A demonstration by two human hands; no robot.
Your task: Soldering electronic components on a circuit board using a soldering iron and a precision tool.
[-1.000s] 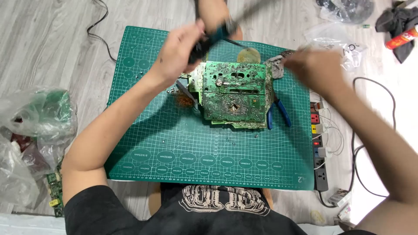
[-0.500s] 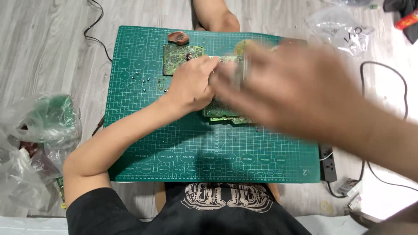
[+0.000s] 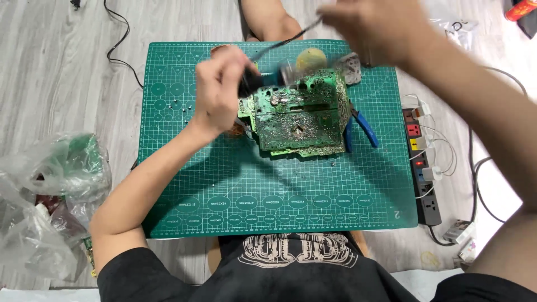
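Head view, looking straight down: green cutting mat [image 3: 184,184] spread on a pale wood-look floor [image 3: 56,72], a dirty green circuit board [image 3: 296,117] lying flat on the mat's upper middle, corroded and speckled with solder. Left hand [image 3: 218,92] curled at the board's upper left corner, grip closed around a dark tool handle [image 3: 251,83] that touches the board's edge; thin dark cord [image 3: 285,40] running up from it toward the mat's far edge. Right hand [image 3: 372,28] raised above the mat's top right, blurred by motion; grip impossible to tell, fingers smeared, nothing clearly held. Blue-handled pliers [image 3: 361,126] just beside the board's right edge, partly tucked under it. Round yellowish pad [image 3: 311,57] and a grey wad [image 3: 351,64] just beyond the board's far side. Small screws scattered on the mat's left part [image 3: 178,103]. Black power strip [image 3: 422,162] off the mat's right edge, white plugs and wires in it. Crumpled clear plastic bags [image 3: 50,196] well apart at the left, on the floor.
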